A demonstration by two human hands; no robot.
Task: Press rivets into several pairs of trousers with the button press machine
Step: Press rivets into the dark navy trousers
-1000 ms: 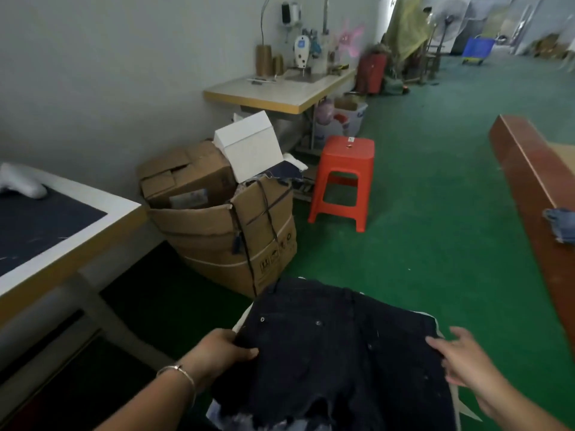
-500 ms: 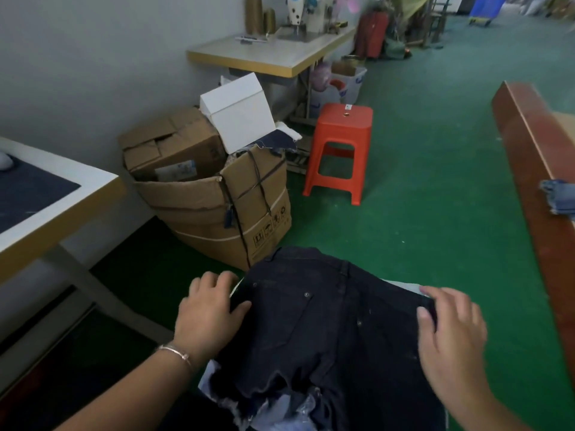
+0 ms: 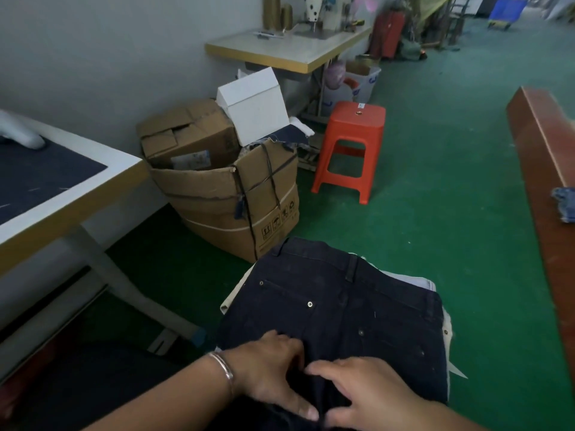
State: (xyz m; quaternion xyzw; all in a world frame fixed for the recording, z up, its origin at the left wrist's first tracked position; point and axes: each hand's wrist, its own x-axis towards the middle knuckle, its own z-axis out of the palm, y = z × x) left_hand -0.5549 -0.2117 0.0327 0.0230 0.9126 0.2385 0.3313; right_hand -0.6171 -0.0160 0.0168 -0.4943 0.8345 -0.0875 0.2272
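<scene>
A pair of dark navy trousers (image 3: 342, 306) lies flat on top of a stack of light fabric (image 3: 420, 283) at the bottom centre. Small metal rivets (image 3: 310, 303) show at the pocket corners. My left hand (image 3: 267, 368), with a silver bracelet on the wrist, rests on the near part of the trousers with spread fingers. My right hand (image 3: 370, 396) lies flat beside it, fingertips almost touching the left. No button press machine is in view.
Cardboard boxes (image 3: 230, 194) stand ahead on the green floor, an orange plastic stool (image 3: 351, 144) behind them. A white table (image 3: 56, 181) with a dark mat is at left, a sewing table (image 3: 289, 51) at the back, a brown wooden bench (image 3: 547, 169) at right.
Both hands have moved from the outer edges of the trousers inward to the near middle. The view has tilted down and the trousers now lie flatter on the stack.
</scene>
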